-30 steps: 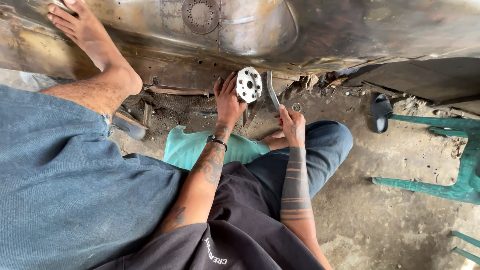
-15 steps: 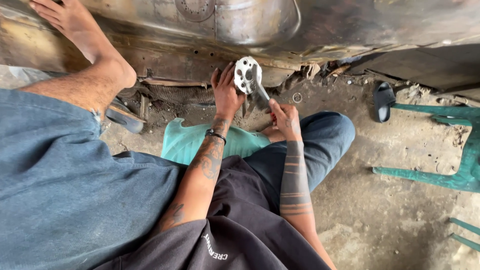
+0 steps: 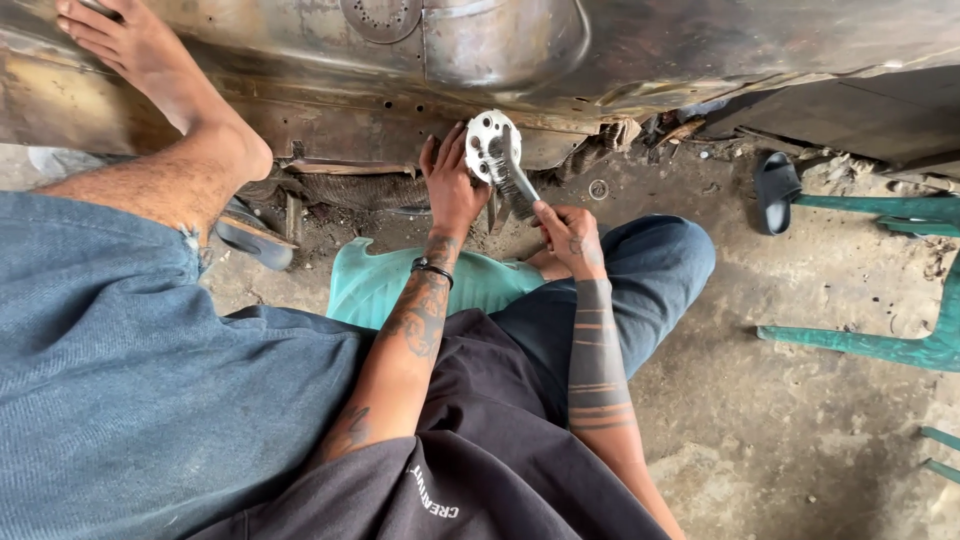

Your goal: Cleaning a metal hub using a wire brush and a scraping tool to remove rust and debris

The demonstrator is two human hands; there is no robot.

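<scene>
My left hand (image 3: 452, 192) grips a round white metal disc (image 3: 484, 140) with several holes, holding it up against the rusty car body (image 3: 720, 45). My right hand (image 3: 570, 236) is shut on the handle of a wire brush (image 3: 517, 182), and the brush lies across the disc's face. Both forearms are tattooed, and a black band sits on the left wrist. I sit low on a green plastic seat (image 3: 385, 285).
My bare foot (image 3: 140, 50) rests on the car body at upper left, the jeans leg filling the left side. A black sandal (image 3: 774, 190) and green chair legs (image 3: 880, 345) lie at right. A small ring (image 3: 598, 188) and debris lie on the dirty concrete.
The left hand has lifted the disc slightly. The right hand has brought the brush from beside the disc onto its face.
</scene>
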